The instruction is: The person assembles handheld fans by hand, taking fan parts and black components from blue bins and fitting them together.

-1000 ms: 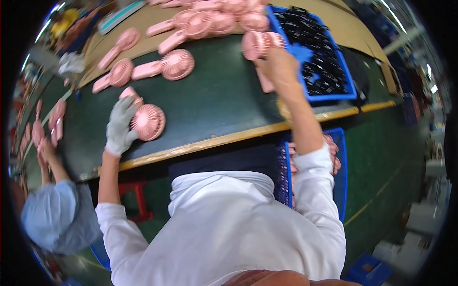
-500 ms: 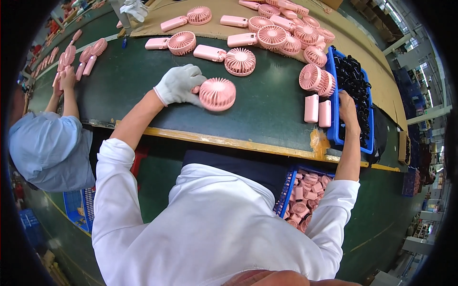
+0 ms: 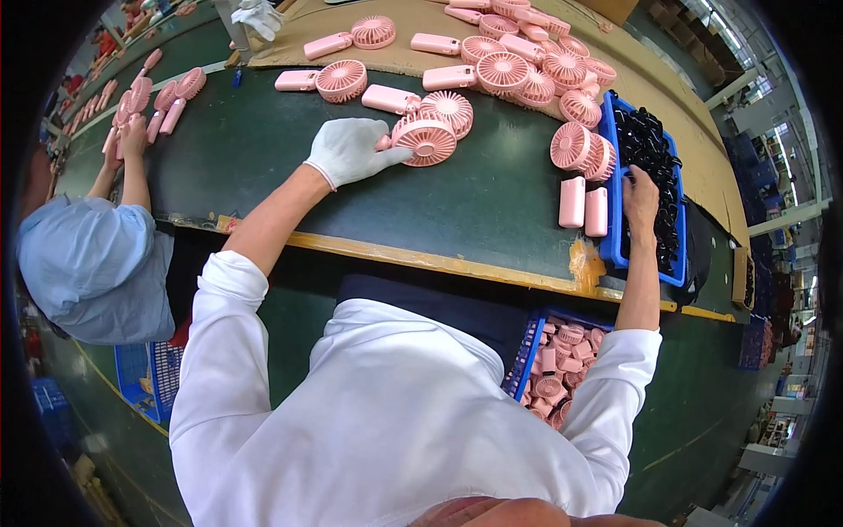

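Note:
My left hand [image 3: 351,154], in a white glove, is closed around the narrow neck of a pink handheld fan [image 3: 428,143]. Its round slatted head is tilted toward me and overlaps another pink fan [image 3: 451,109] lying behind it on the green table. My bare right hand [image 3: 641,198] is over the near left part of a blue tray [image 3: 616,239] filled with small shiny black pieces [image 3: 648,136]. Its fingers are curled at the tray's left side, and I cannot make out what is between them. Two pink fans [image 3: 572,200] stand beside the tray's left wall.
More pink fans [image 3: 502,73] are laid out and heaped along the cardboard [image 3: 399,37] at the back. Below the table edge [image 3: 421,263] stands a blue crate [image 3: 524,356] of pink fan parts. To the left, a co-worker in a blue cap [image 3: 92,277] handles similar fans.
My left hand has moved away from me and slightly right with the fan, whose head now overlaps the one behind. My right hand has risen slightly from among the black pieces.

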A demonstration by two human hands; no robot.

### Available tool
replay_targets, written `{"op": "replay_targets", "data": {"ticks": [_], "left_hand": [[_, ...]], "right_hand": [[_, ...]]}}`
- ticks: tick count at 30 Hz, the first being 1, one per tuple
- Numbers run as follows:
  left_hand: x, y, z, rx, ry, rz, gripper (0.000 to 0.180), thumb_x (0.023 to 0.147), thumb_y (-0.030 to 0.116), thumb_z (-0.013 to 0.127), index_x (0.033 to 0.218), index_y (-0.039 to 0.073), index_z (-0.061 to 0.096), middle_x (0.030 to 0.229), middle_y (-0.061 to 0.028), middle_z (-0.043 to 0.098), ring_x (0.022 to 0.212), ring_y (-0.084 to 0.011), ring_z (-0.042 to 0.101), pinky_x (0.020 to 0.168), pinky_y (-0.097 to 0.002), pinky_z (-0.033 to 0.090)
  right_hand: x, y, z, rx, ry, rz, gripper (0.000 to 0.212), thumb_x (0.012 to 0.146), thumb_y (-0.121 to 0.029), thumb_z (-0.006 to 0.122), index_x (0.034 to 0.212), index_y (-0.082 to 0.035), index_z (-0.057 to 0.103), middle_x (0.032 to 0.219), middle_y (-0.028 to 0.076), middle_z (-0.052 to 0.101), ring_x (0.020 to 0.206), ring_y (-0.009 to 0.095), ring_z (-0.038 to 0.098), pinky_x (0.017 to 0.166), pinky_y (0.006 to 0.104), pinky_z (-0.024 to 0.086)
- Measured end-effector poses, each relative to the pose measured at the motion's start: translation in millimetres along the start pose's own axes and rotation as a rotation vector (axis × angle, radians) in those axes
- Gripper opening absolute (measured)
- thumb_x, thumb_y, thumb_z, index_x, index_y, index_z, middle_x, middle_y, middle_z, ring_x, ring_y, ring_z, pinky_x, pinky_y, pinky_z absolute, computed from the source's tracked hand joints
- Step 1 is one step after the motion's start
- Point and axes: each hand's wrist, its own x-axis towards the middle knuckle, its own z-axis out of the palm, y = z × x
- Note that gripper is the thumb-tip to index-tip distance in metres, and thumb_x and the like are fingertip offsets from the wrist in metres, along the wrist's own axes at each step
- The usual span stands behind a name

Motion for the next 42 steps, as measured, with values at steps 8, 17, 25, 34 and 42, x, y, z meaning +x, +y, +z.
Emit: {"op": "replay_targets", "data": {"ticks": [8, 17, 25, 34, 42], "left_hand": [[-11.8, -11.9, 22.2, -1.094, 0.263, -0.387, 0.052, 0.085, 0.053, 0.058, 0.07, 0.004, 0.063, 0.057, -0.0034, 0.057, 0.052, -0.015, 0.058, 0.056, -0.0305, 0.049], [-10.9, 55.9, 31.9, -1.706, 0.278, -0.102, 0.033, 0.087, 0.026, 0.063, 0.108, 0.001, 0.057, 0.09, -0.0077, 0.063, 0.091, -0.0177, 0.062, 0.081, -0.0331, 0.051], [-19.9, 98.2, 35.6, -1.408, 0.255, 0.001, 0.06, 0.095, 0.055, 0.039, 0.086, 0.0, 0.063, 0.059, -0.0039, 0.056, 0.056, -0.012, 0.055, 0.05, -0.0275, 0.041], [-21.2, 104.9, 29.2, -0.938, 0.168, 0.033, 0.037, 0.078, 0.045, 0.06, 0.074, 0.008, 0.067, 0.063, -0.0082, 0.062, 0.059, -0.0251, 0.061, 0.055, -0.0353, 0.047], [-17.7, 105.2, 33.4, -0.647, 0.121, 0.037, 0.028, 0.077, 0.037, 0.065, 0.08, 0.009, 0.069, 0.071, -0.0148, 0.064, 0.065, -0.0314, 0.063, 0.057, -0.0355, 0.048]], "right_hand": [[-10.4, -24.4, -29.1, 0.466, 0.31, 0.34, 0.027, 0.084, -0.022, 0.07, 0.09, 0.004, 0.07, 0.077, 0.007, 0.068, 0.063, 0.013, 0.06, 0.063, 0.0277, 0.05], [-65.4, -181.0, -51.5, 1.196, -0.085, 0.214, 0.002, 0.089, -0.003, 0.058, 0.089, -0.002, 0.061, 0.081, 0.007, 0.067, 0.058, 0.004, 0.051, 0.052, 0.0172, 0.041], [-97.6, -269.3, -40.6, 1.549, -0.192, -0.077, 0.017, 0.089, -0.006, 0.063, 0.102, 0.005, 0.06, 0.089, 0.002, 0.051, 0.076, 0.005, 0.047, 0.061, 0.019, 0.039], [-110.1, -267.9, -1.2, 1.902, -0.181, 0.379, 0.014, 0.079, -0.002, 0.074, 0.088, 0.005, 0.066, 0.085, 0.004, 0.056, 0.063, 0.008, 0.054, 0.046, 0.0202, 0.045], [-117.5, -264.9, 9.9, 1.771, -0.115, 0.452, 0.03, 0.095, -0.024, 0.059, 0.086, 0.003, 0.067, 0.084, 0.006, 0.06, 0.06, 0.008, 0.051, 0.048, 0.0223, 0.041]]}}
